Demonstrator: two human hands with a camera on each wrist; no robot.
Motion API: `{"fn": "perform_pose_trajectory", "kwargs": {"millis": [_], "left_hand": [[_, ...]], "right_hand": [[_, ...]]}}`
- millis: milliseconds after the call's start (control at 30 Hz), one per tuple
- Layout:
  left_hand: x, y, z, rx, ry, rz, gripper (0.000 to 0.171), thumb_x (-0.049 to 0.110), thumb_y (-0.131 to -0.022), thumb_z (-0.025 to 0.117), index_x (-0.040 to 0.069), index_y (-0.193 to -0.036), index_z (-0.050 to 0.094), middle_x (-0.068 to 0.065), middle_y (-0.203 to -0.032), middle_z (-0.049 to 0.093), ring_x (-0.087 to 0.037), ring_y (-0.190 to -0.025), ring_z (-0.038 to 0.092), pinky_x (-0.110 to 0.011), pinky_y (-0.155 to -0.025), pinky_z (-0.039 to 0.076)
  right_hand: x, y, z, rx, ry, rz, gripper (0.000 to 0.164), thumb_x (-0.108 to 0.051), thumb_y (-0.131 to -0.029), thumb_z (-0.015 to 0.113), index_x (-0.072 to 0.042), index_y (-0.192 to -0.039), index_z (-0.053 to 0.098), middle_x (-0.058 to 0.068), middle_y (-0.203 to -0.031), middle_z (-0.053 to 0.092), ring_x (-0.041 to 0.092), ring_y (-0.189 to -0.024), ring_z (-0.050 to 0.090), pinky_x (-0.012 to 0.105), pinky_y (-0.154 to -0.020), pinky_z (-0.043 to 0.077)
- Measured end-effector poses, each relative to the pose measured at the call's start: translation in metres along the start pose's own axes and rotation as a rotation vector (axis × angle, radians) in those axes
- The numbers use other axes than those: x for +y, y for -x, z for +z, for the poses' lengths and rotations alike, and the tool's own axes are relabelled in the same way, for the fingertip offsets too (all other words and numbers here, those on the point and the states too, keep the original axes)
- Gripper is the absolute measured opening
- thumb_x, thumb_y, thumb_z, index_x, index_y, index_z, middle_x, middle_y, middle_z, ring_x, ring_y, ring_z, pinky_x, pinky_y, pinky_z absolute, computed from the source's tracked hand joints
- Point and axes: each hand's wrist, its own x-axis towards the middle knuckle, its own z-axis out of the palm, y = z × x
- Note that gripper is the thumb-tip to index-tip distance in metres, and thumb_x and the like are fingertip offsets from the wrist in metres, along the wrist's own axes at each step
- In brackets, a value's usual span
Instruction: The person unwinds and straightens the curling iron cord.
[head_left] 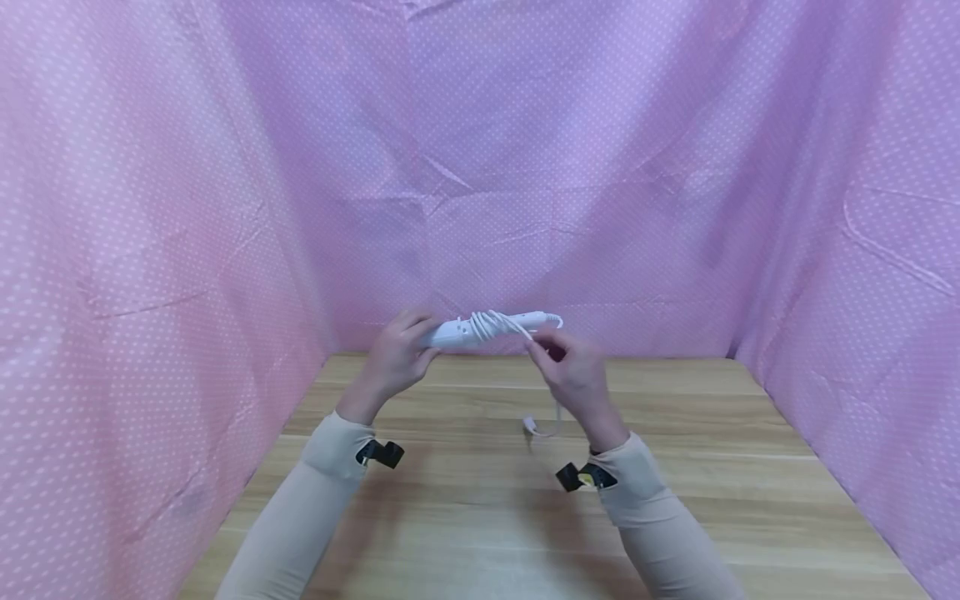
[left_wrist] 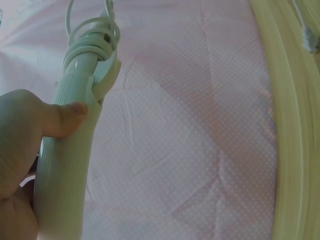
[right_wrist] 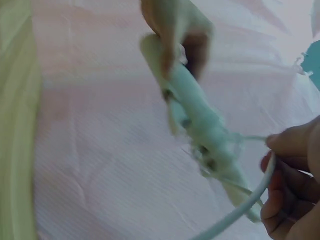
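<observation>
A slim white hair styling iron is held up above the table, tilted slightly. My left hand grips its left end, and in the left wrist view the thumb lies along the ribbed side of its casing. Several turns of white cord wrap around its middle. Near its right end, my right hand pinches the cord between thumb and fingers. From there the loose cord hangs down to a white plug. The right wrist view is blurred around the iron.
A wood-grain table lies below both hands. Pink dotted cloth hangs at the back and on both sides, close behind the iron. Small black cameras are strapped at the wrists.
</observation>
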Motion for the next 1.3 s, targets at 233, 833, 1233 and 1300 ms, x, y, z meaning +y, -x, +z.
{"fn": "perform_pose_trajectory", "kwargs": {"millis": [233, 833, 1233, 1300], "left_hand": [[-0.004, 0.009, 0.000, -0.013, 0.049, 0.081, 0.043, 0.006, -0.073, 0.083, 0.001, -0.114, 0.068, -0.013, -0.112, 0.066, -0.029, -0.102, 0.061, -0.043, -0.087, 0.056], [-0.021, 0.036, -0.023, 0.120, 0.134, 0.055, 0.048, -0.003, -0.069, 0.083, -0.003, -0.115, 0.067, -0.015, -0.112, 0.066, -0.031, -0.103, 0.060, -0.044, -0.085, 0.056], [-0.038, 0.044, -0.035, 0.063, 0.027, -0.078, 0.045, -0.001, -0.070, 0.084, -0.003, -0.112, 0.068, -0.016, -0.110, 0.066, -0.032, -0.102, 0.059, -0.047, -0.084, 0.056], [-0.039, 0.047, -0.035, -0.004, 0.000, -0.097, 0.045, 0.003, -0.071, 0.084, -0.001, -0.113, 0.068, -0.017, -0.112, 0.066, -0.032, -0.103, 0.059, -0.048, -0.085, 0.056]], "right_hand": [[0.019, -0.014, -0.036, -0.008, 0.095, -0.033, 0.009, -0.006, -0.082, 0.076, 0.001, -0.088, 0.074, 0.010, -0.074, 0.069, 0.012, -0.058, 0.053, 0.014, -0.050, 0.043], [0.067, -0.006, -0.102, 0.136, 0.041, -0.054, 0.009, 0.018, -0.074, 0.072, 0.011, -0.080, 0.070, 0.022, -0.069, 0.062, -0.005, -0.064, 0.048, 0.005, -0.058, 0.037], [0.095, 0.006, -0.140, -0.002, -0.261, -0.026, 0.014, 0.028, -0.075, 0.063, 0.018, -0.085, 0.065, -0.008, -0.081, 0.069, 0.001, -0.070, 0.060, 0.009, -0.062, 0.049], [0.097, 0.004, -0.144, 0.057, -0.297, -0.011, 0.011, 0.026, -0.077, 0.062, 0.020, -0.086, 0.063, -0.009, -0.081, 0.069, 0.003, -0.069, 0.061, 0.010, -0.062, 0.050]]}}
